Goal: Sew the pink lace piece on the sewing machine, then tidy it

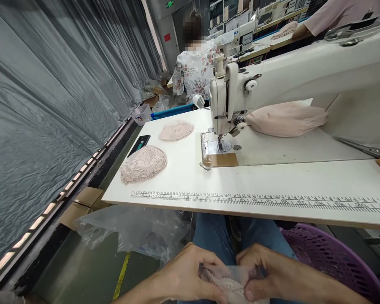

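Both hands sit low at 6 o'clock, over the lap in jeans. Left hand [190, 274] has its fingers curled in, pinching the left edge of a small pink lace piece [229, 286]. Right hand [266, 272] is clamped on the same lace from the right, thumb pressed on top. Hands nearly touch, with the lace bunched between them. A thin clear film seems to cover the lace; I can't tell if it's a bag.

Outward from there: purple perforated basket [329, 257] at 4 o'clock, just beside the right forearm. Crumpled clear plastic [136, 232] at 9 o'clock on the floor, cardboard box [82, 204] beyond it.

Up at 12 o'clock is the white table [272, 181], with a printed ruler strip [259, 200] along its near edge. The sewing machine [234, 97] stands on it, needle over the plate. Pink fabric bundle [286, 118] lies under the machine arm at 1 o'clock. Stack of lace pieces [143, 164] at 11 o'clock, flatter pink piece [176, 130] further back, dark phone [139, 145] just beside the stack.

Another person [194, 67] is seated far back, facing away. Grey sheeting [50, 93] covers the left wall.
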A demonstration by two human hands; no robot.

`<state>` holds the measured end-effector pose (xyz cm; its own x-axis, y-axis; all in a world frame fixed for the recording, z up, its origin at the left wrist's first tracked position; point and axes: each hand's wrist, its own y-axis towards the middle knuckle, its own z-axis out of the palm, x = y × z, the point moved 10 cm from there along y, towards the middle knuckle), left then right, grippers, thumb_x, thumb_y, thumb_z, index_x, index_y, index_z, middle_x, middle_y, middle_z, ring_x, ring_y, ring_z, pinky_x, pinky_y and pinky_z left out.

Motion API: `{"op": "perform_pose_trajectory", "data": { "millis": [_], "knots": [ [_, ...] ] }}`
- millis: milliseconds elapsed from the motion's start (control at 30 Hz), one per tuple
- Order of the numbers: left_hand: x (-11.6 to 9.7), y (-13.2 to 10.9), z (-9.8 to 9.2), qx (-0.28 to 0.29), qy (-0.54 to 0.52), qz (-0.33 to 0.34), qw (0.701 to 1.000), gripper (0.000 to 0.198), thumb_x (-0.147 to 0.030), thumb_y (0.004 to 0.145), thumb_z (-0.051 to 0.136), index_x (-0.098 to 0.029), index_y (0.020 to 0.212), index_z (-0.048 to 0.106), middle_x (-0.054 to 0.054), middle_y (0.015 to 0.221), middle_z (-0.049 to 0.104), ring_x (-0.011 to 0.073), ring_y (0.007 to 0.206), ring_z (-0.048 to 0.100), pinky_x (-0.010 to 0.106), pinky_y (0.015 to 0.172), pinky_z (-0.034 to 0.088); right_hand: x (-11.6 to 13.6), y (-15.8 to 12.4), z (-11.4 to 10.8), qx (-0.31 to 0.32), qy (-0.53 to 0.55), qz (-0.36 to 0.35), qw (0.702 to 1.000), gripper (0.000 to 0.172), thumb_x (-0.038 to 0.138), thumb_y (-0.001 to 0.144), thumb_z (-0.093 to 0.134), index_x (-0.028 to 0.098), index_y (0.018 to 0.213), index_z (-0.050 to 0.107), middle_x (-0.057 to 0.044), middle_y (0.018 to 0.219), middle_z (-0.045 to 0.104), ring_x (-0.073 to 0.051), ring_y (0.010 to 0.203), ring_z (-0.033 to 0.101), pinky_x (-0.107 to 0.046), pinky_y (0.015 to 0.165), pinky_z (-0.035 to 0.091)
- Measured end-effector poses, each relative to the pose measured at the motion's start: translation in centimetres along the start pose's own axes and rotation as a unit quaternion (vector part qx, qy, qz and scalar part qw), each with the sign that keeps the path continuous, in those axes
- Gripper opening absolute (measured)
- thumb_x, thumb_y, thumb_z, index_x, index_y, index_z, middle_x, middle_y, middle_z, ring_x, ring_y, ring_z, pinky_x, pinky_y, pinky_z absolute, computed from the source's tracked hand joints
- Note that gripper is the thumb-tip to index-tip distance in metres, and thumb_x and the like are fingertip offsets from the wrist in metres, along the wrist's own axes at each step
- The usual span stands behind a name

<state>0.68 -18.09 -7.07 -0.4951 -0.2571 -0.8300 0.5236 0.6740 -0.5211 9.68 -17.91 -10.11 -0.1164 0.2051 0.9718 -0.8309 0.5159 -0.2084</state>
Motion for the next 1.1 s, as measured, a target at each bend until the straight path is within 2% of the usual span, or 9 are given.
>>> {"op": "perform_pose_trajectory", "data": {
  "millis": [100, 267, 500, 600, 700, 800, 933, 1033, 1100],
  "knots": [
    [0.0, 0.1, -0.1, -0.005, -0.005, -0.013, 1.0, 0.054, -0.049, 0.053, 0.084, -0.013, 0.093, 0.076, 0.004, 0.074, 0.068, 0.015, 0.067, 0.056, 0.023, 0.065, 0.043, 0.1, 0.0, 0.0, 0.005, -0.003, -0.009, 1.0, 0.037, 0.048, 0.072, 0.075, 0.011, 0.071, 0.07, 0.001, 0.068, 0.051, -0.01, 0.062, 0.044, -0.022, 0.052, 0.027],
    [0.0, 0.3, -0.6, -0.026, -0.001, -0.013, 1.0, 0.048, -0.047, 0.057, 0.082, -0.015, 0.092, 0.076, 0.002, 0.074, 0.064, 0.0134, 0.068, 0.052, 0.022, 0.063, 0.038, 0.0, 0.2, -0.1, -0.007, -0.006, -0.012, 1.0, 0.043, 0.052, 0.073, 0.071, 0.015, 0.059, 0.053, 0.005, 0.063, 0.04, -0.008, 0.058, 0.035, -0.023, 0.05, 0.022],
    [2.7, 0.3, -1.6, -0.067, -0.064, -0.052, 0.994, 0.057, -0.051, 0.039, 0.088, -0.014, 0.081, 0.076, -0.002, 0.067, 0.054, 0.0114, 0.067, 0.041, 0.021, 0.059, 0.03, 0.0, -0.6, -1.1, -0.03, -0.034, 0.019, 0.999, 0.043, 0.054, 0.075, 0.068, 0.017, 0.063, 0.051, 0.002, 0.072, 0.044, -0.012, 0.066, 0.042, -0.024, 0.056, 0.027],
    [3.2, 0.7, -1.5, -0.073, -0.098, -0.045, 0.991, 0.053, -0.053, 0.04, 0.087, -0.012, 0.07, 0.072, -0.003, 0.063, 0.049, 0.011, 0.066, 0.04, 0.022, 0.058, 0.028, -0.4, -0.8, -0.9, -0.023, -0.033, 0.032, 0.999, 0.042, 0.055, 0.075, 0.066, 0.018, 0.065, 0.049, 0.003, 0.072, 0.042, -0.012, 0.065, 0.039, -0.024, 0.056, 0.028],
    [3.1, 0.9, -1.7, -0.091, -0.14, -0.031, 0.985, 0.052, -0.055, 0.043, 0.086, -0.011, 0.066, 0.071, -0.001, 0.064, 0.053, 0.0118, 0.067, 0.044, 0.022, 0.062, 0.033, -0.8, -1.0, -1.0, -0.04, -0.04, 0.043, 0.997, 0.034, 0.048, 0.076, 0.066, 0.019, 0.069, 0.049, 0.003, 0.074, 0.042, -0.012, 0.066, 0.04, -0.023, 0.057, 0.03],
    [2.9, 0.8, -1.2, -0.074, -0.177, -0.047, 0.98, 0.057, -0.058, 0.043, 0.086, -0.009, 0.07, 0.073, 0.0, 0.063, 0.057, 0.0108, 0.064, 0.045, 0.022, 0.063, 0.037, -0.8, -1.1, -1.4, -0.065, -0.062, 0.058, 0.994, 0.025, 0.041, 0.075, 0.065, 0.02, 0.073, 0.051, 0.003, 0.077, 0.043, -0.013, 0.07, 0.042, -0.023, 0.059, 0.032],
    [2.1, 0.7, -0.6, -0.044, -0.185, -0.052, 0.98, 0.062, -0.054, 0.042, 0.087, -0.01, 0.084, 0.077, 0.001, 0.063, 0.059, 0.0091, 0.059, 0.044, 0.021, 0.059, 0.035, 0.3, -0.7, -1.1, -0.064, -0.091, 0.063, 0.992, 0.021, 0.03, 0.07, 0.062, 0.02, 0.063, 0.045, 0.005, 0.069, 0.038, -0.012, 0.064, 0.037, -0.023, 0.056, 0.029],
    [1.6, 0.7, -0.5, -0.044, -0.179, -0.048, 0.982, 0.056, -0.051, 0.044, 0.087, -0.011, 0.082, 0.078, 0.001, 0.06, 0.059, 0.0084, 0.056, 0.042, 0.021, 0.057, 0.035, 0.7, -0.3, -1.0, -0.059, -0.081, 0.063, 0.993, 0.022, 0.025, 0.067, 0.063, 0.02, 0.059, 0.043, 0.006, 0.064, 0.036, -0.01, 0.061, 0.035, -0.023, 0.054, 0.025],
    [1.7, 0.7, -0.5, -0.043, -0.183, -0.051, 0.981, 0.051, -0.049, 0.046, 0.087, -0.011, 0.08, 0.078, 0.001, 0.057, 0.059, 0.0082, 0.055, 0.042, 0.021, 0.058, 0.036, 0.5, -0.4, -1.1, -0.057, -0.066, 0.059, 0.994, 0.025, 0.029, 0.067, 0.067, 0.019, 0.059, 0.046, 0.006, 0.063, 0.039, -0.01, 0.06, 0.037, -0.023, 0.053, 0.025]
  ]
}}
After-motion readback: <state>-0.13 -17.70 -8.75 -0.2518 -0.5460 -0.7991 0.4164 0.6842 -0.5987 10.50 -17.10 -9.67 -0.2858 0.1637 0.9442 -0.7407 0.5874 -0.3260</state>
